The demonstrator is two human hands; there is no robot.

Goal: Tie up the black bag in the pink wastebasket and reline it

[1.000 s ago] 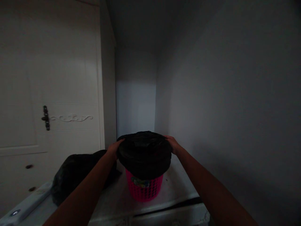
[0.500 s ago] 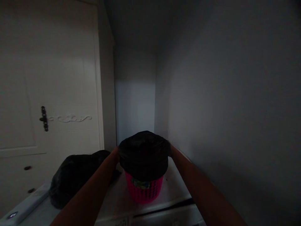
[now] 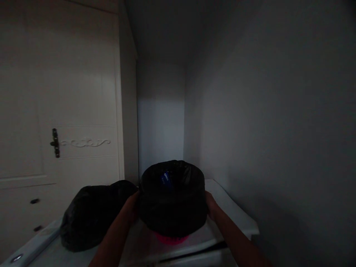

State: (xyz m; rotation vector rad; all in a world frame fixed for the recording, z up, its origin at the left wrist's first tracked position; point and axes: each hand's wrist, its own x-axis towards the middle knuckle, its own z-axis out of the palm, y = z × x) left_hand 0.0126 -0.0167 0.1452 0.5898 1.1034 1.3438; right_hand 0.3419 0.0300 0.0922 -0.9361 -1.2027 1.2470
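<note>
Exposure dim. Palest light on the flat grey wall (image 3: 161, 126) beyond the fingers (image 3: 210, 203); dark shadow at lower right of them. Crumpled black plastic bag (image 3: 172, 211) between them underexposed, folds faint. Fine detail soft; wide-angle stretching toward edges.

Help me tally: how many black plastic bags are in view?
2. One bag drapes the pink plastic basket between the left hand and right hand; the other bag lies left of it on the white tabletop. Others may be hidden.
</note>
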